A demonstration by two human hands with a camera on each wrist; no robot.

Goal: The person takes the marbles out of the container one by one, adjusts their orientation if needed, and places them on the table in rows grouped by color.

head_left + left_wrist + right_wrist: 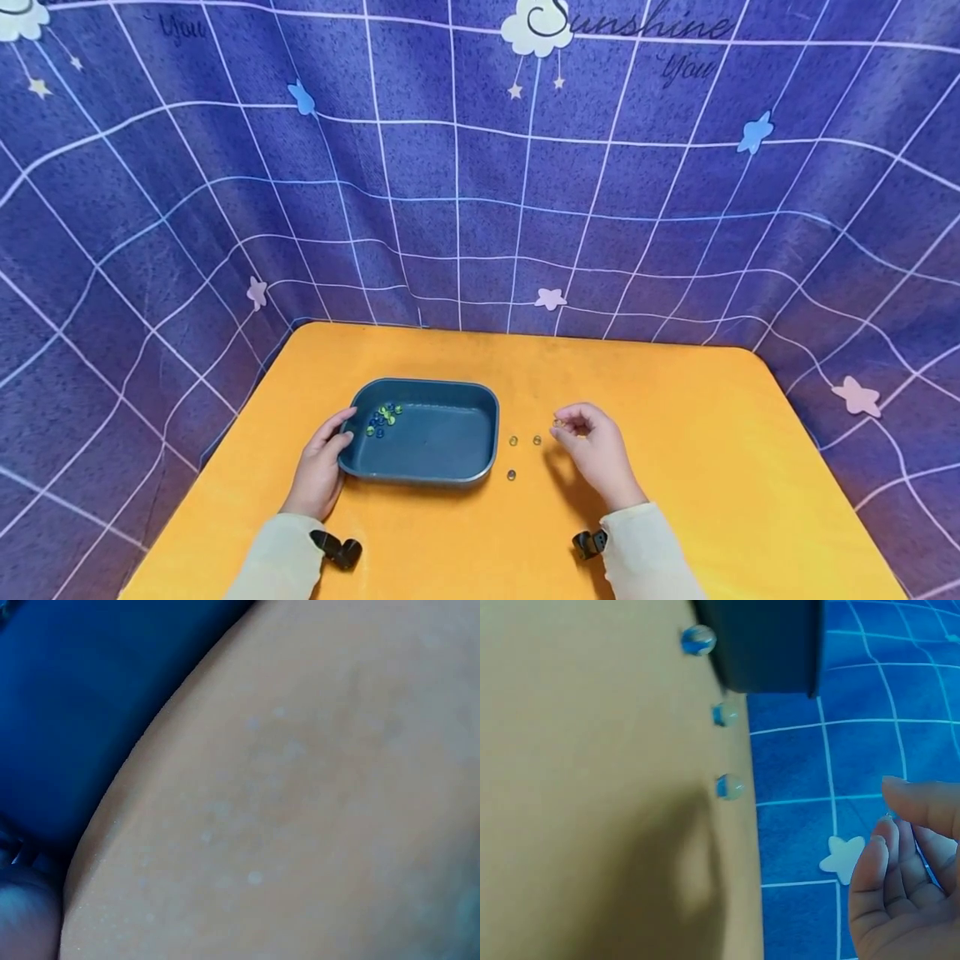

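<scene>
1. The work in hand looked like gathering loose marbles off the tabletop into the dark blue tray; I judged it to be partway along, at the pick-up of one more marble.
2. The tray stood on the near-left part of the orange tabletop, and a small cluster of green and blue marbles lay in its far-left corner.
3. Three loose marbles lay on the tabletop just right of the tray, two side by side and one nearer; the right wrist view showed them as clear glass with blue inside.
4. The right hand was just right of those three, fingers curled with thumb and fingertips drawn together; something small and yellowish, probably a marble, seemed pinched at the tips, though it was too small to be sure.
5. In the right wrist view the fingers were bent toward the thumb, close but not fully closed.
6. The left hand rested against the tray's left wall, thumb hooked over the rim and fingers along the outside, steadying it.
7. The left wrist view showed only blurred tabletop and blue cloth.
8. The next move, as I judged it, would call for carrying the pinched piece leftward over the tray rim while the left hand kept the tray from sliding.
</scene>
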